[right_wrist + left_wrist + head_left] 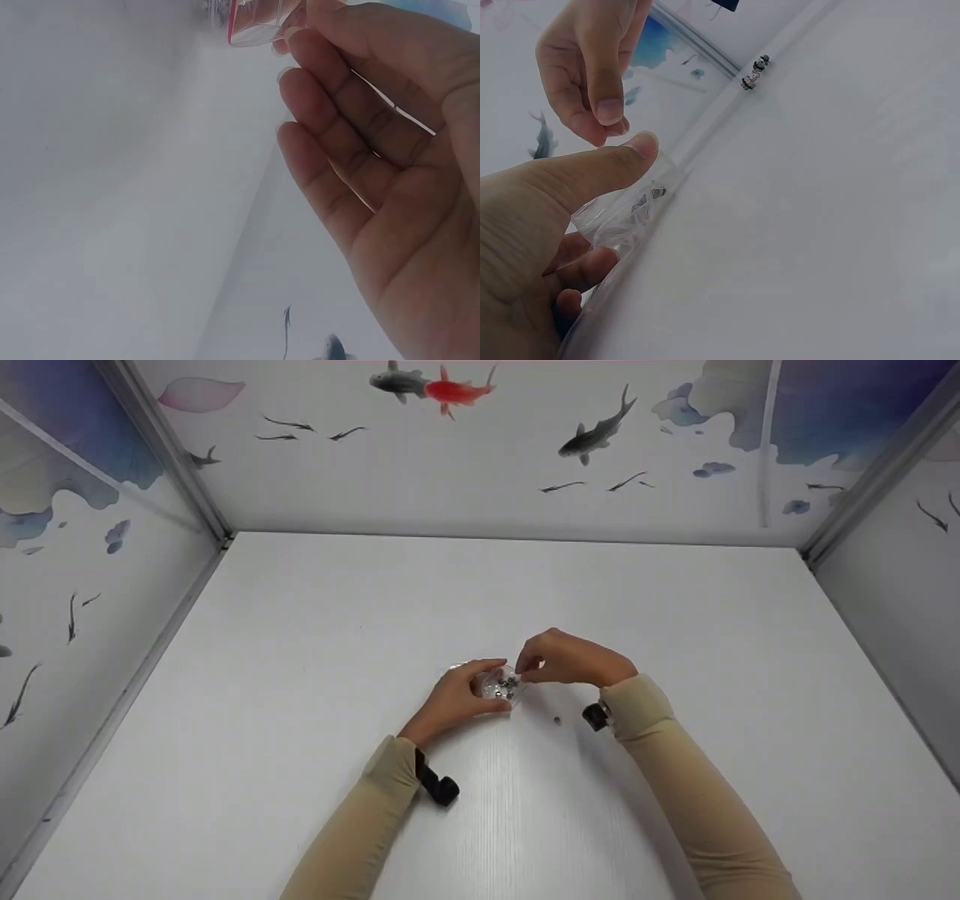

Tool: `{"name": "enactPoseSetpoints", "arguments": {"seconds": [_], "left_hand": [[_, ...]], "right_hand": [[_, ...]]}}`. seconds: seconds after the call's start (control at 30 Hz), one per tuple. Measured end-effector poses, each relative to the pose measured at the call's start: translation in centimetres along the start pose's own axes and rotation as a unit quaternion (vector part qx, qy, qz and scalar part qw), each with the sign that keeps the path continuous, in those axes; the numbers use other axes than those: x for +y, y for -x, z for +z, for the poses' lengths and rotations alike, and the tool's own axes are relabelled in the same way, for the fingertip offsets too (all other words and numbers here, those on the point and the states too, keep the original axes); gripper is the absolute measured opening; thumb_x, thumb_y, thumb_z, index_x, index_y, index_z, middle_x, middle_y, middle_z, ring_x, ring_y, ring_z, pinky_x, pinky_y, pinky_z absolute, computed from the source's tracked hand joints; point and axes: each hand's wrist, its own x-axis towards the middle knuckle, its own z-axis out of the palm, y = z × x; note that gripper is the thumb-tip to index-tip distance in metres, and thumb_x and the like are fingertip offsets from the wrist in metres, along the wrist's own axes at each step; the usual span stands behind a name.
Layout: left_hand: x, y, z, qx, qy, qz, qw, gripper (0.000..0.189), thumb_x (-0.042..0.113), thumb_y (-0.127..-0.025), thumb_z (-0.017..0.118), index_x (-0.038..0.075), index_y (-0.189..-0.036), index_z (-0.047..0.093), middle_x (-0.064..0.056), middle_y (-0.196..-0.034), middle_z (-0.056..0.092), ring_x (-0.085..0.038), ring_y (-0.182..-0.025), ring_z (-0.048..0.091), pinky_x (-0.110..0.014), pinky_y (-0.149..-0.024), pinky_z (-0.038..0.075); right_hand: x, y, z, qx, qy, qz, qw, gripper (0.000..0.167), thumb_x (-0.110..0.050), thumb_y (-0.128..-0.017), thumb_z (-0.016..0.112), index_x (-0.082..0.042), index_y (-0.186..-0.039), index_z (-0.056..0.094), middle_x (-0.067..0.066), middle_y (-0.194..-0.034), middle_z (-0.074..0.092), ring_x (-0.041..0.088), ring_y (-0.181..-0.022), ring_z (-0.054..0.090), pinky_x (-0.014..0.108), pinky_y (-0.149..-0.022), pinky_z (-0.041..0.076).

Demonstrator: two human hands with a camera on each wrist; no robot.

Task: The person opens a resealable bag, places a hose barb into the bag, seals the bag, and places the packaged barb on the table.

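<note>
A small clear plastic bag (491, 688) holds several tiny metal parts (508, 685). My left hand (459, 692) grips it between thumb and curled fingers, just above the white table. In the right wrist view the bag (259, 30) shows a red line along its top. My right hand (574, 658) is at the bag's right edge and appears to pinch it between thumb and forefinger, its other fingers loosely bent. From the left wrist view, the right fingertips are partly hidden behind the left thumb. A small metal part (556, 721) lies on the table below the right hand.
The white table (315, 607) stretches around both hands. Panels printed with fish (596, 435) enclose its back and sides, with metal frame posts (176, 450) at the corners. A black wrist camera (596, 716) sits near each sleeve cuff.
</note>
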Motion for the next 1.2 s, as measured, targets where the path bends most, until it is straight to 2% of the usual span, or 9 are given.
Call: {"name": "enactPoseSetpoints", "arguments": {"seconds": [0.13,0.2,0.33,0.4,0.53,0.7,0.9,1.07,1.2], "left_hand": [[0.1,0.0,0.0,-0.002,-0.005,-0.005,1.0,0.07,0.038,-0.076,0.081,0.02,-0.138,0.054,0.001,-0.134,0.058,-0.017,-0.112,0.053,-0.038,-0.098,0.041],[0.2,0.0,0.0,-0.001,-0.007,-0.007,1.0,0.07,0.037,-0.076,0.081,0.02,-0.138,0.054,0.001,-0.132,0.06,-0.015,-0.107,0.053,-0.036,-0.095,0.041],[0.2,0.0,-0.1,0.002,-0.015,-0.004,0.9999,0.069,0.037,-0.076,0.081,0.02,-0.138,0.054,0.001,-0.107,0.064,-0.012,-0.083,0.048,-0.03,-0.078,0.039],[0.2,0.0,-0.1,0.003,-0.017,-0.001,0.9999,0.069,0.036,-0.076,0.081,0.02,-0.138,0.054,0.001,-0.091,0.06,-0.012,-0.074,0.044,-0.028,-0.071,0.036],[0.1,0.0,-0.1,0.006,-0.017,0.001,0.9998,0.068,0.034,-0.076,0.081,0.019,-0.137,0.055,0.003,-0.079,0.053,-0.01,-0.07,0.043,-0.025,-0.068,0.036],[0.0,0.0,0.0,0.009,-0.021,-0.002,0.9997,0.068,0.033,-0.076,0.082,0.021,-0.137,0.055,0.004,-0.076,0.052,-0.011,-0.071,0.044,-0.026,-0.069,0.037],[0.0,0.0,0.1,0.009,-0.022,-0.008,0.9997,0.069,0.036,-0.075,0.082,0.021,-0.137,0.055,0.004,-0.083,0.055,-0.011,-0.074,0.045,-0.027,-0.071,0.038],[0.1,-0.1,0.0,0.009,-0.023,-0.006,0.9997,0.069,0.035,-0.075,0.082,0.02,-0.137,0.055,0.004,-0.077,0.051,-0.011,-0.071,0.044,-0.027,-0.069,0.036],[0.0,0.0,0.1,0.005,-0.02,-0.006,0.9998,0.069,0.037,-0.076,0.081,0.021,-0.137,0.055,0.002,-0.087,0.057,-0.011,-0.075,0.044,-0.028,-0.072,0.037]], "right_hand": [[0.2,0.4,0.0,-0.001,-0.002,-0.002,1.0,0.016,-0.009,-0.088,0.067,-0.004,-0.102,0.074,0.004,-0.099,0.072,0.017,-0.091,0.064,0.034,-0.083,0.052],[0.4,0.6,0.0,-0.001,-0.006,-0.005,1.0,0.016,-0.009,-0.088,0.068,-0.004,-0.102,0.074,0.004,-0.099,0.072,0.017,-0.092,0.064,0.034,-0.083,0.052],[0.6,1.1,0.1,-0.008,-0.016,0.0,0.9998,0.015,-0.009,-0.088,0.068,-0.005,-0.101,0.074,0.005,-0.1,0.071,0.017,-0.092,0.064,0.035,-0.082,0.052],[0.7,1.3,0.1,-0.015,-0.014,0.009,0.9998,0.015,-0.01,-0.088,0.069,-0.006,-0.101,0.074,0.004,-0.099,0.071,0.016,-0.092,0.064,0.035,-0.082,0.052],[0.8,1.7,0.2,-0.03,-0.008,0.029,0.9991,0.015,-0.013,-0.087,0.07,-0.007,-0.101,0.074,0.003,-0.099,0.071,0.016,-0.091,0.063,0.035,-0.082,0.052],[1.2,2.4,0.4,-0.048,-0.017,0.05,0.9974,0.013,-0.015,-0.086,0.072,-0.01,-0.097,0.075,0.0,-0.094,0.071,0.012,-0.086,0.061,0.032,-0.079,0.052],[1.5,3.0,0.7,-0.075,-0.031,0.075,0.9939,0.011,-0.017,-0.084,0.074,-0.014,-0.094,0.076,-0.005,-0.089,0.071,0.009,-0.081,0.061,0.031,-0.077,0.051],[1.5,3.2,0.9,-0.09,-0.038,0.099,0.9904,0.01,-0.021,-0.082,0.076,-0.016,-0.091,0.075,-0.006,-0.085,0.07,0.01,-0.075,0.062,0.028,-0.07,0.051],[1.5,3.2,1.1,-0.1,-0.032,0.117,0.9877,0.01,-0.024,-0.08,0.079,-0.018,-0.087,0.074,-0.005,-0.083,0.07,0.012,-0.071,0.062,0.026,-0.065,0.05]]}}
